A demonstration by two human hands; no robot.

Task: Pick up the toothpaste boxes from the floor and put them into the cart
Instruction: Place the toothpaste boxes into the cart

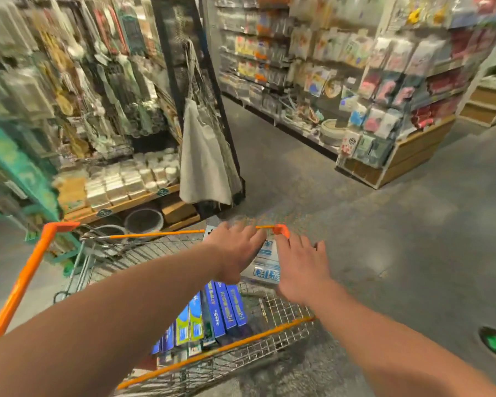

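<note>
Step in hand, as I read it: setting a light-blue toothpaste box [265, 263] into the cart [23, 276]. To do it well, lower it flat beside the boxes already stacked in the basket [212, 316], w/ both hands steadying the ends so it doesn't snag on the wire or the orange rim. Left hand [235, 253] and right hand [301, 270] flank the box, fingers spread fairly wide. Frame is blurry, so I can't tell whether they grip it or just touch. Box sits btwn the palms, over the far end of the basket.
</note>
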